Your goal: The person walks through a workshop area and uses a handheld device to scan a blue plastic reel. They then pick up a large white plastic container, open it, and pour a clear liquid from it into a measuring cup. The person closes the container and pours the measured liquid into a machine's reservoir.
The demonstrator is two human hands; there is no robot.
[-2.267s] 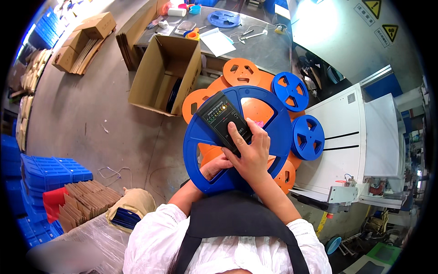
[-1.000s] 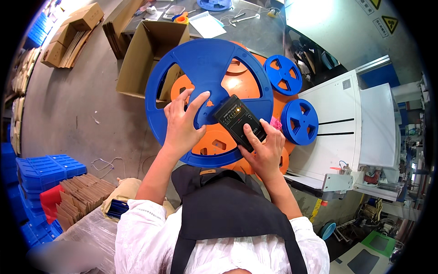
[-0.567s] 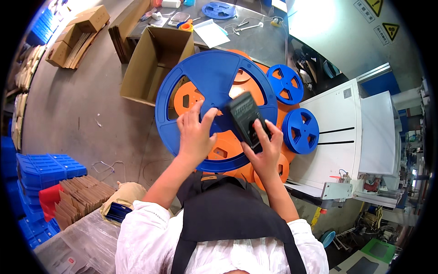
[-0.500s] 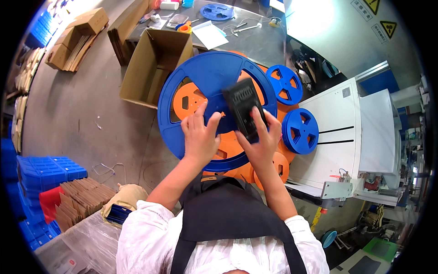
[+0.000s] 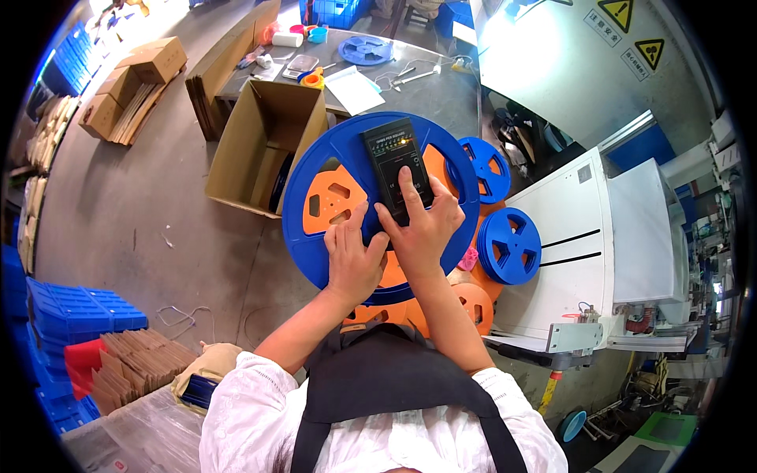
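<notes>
**Black meter (image 5: 388, 175) flat on large blue reel (image 5: 344, 148), upper middle**

Right hand (image 5: 426, 225) clamped on the meter's lower half — index finger on its face, thumb at left edge. Amber light lit near the top. Left hand (image 5: 353, 254) at the reel just left of it, thumb and forefinger apart — can't tell from here if it grips. Orange reels (image 5: 473, 303) underneath, small blue reels (image 5: 497, 256) to the right, open carton (image 5: 239, 154) upper left.

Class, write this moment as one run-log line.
Left hand: at large blue reel | Right hand: holding black meter over reel | Meter: amber light lit
</notes>
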